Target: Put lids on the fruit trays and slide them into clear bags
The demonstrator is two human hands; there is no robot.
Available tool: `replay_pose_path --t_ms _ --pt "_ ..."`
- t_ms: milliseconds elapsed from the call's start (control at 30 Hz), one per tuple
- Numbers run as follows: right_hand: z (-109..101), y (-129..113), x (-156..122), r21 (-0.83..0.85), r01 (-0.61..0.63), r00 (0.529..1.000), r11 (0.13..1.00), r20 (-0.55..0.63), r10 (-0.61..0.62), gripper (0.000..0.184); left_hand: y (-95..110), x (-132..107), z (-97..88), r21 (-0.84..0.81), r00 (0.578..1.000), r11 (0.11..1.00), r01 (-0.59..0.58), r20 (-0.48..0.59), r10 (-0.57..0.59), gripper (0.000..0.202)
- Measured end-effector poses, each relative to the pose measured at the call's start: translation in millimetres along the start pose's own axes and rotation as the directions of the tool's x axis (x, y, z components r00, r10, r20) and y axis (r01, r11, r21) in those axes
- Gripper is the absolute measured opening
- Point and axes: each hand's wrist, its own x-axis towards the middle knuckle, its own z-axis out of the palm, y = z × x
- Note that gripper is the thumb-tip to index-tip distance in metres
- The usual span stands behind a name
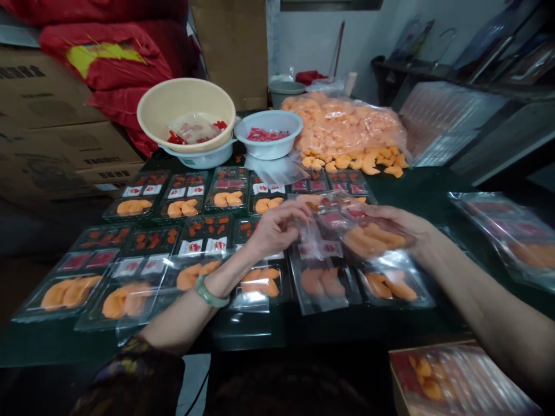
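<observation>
In the head view, my right hand (403, 225) grips a filled clear plastic tray (373, 240) from its right side. This tray holds orange crescent-shaped pieces and small red packets, and it is raised over the trays on the table. My left hand (281, 228), with a green bangle on its wrist, is closed with its fingers pinched on a clear plastic bag (310, 240) at the tray's left. The bag hangs down over a tray with orange pieces (323, 282). Another filled tray (390, 286) lies below my right hand.
Rows of filled trays (71, 292) cover the dark green table (243, 338). Behind them stand a cream basin (186, 95), a pale blue basin (269, 121) and a big bag of orange pieces (342, 124). Bagged trays (515, 231) lie at right; a carton (394, 381) of packed trays is below.
</observation>
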Motion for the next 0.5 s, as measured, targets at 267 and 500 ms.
replay_pose_path --t_ms 267,500 --pt "-20.5 13.2 -24.2 0.003 0.073 0.991 0.997 -0.116 -0.072 0.024 -2.8 8.2 -26.3 0.652 0.880 0.745 0.142 0.262 -0.397 0.014" --pt "-25.1 26.0 -41.6 -0.023 0.115 0.968 0.993 -0.223 -0.117 0.026 -4.1 -1.8 2.1 0.750 0.837 0.639 -0.170 0.452 -0.308 0.029"
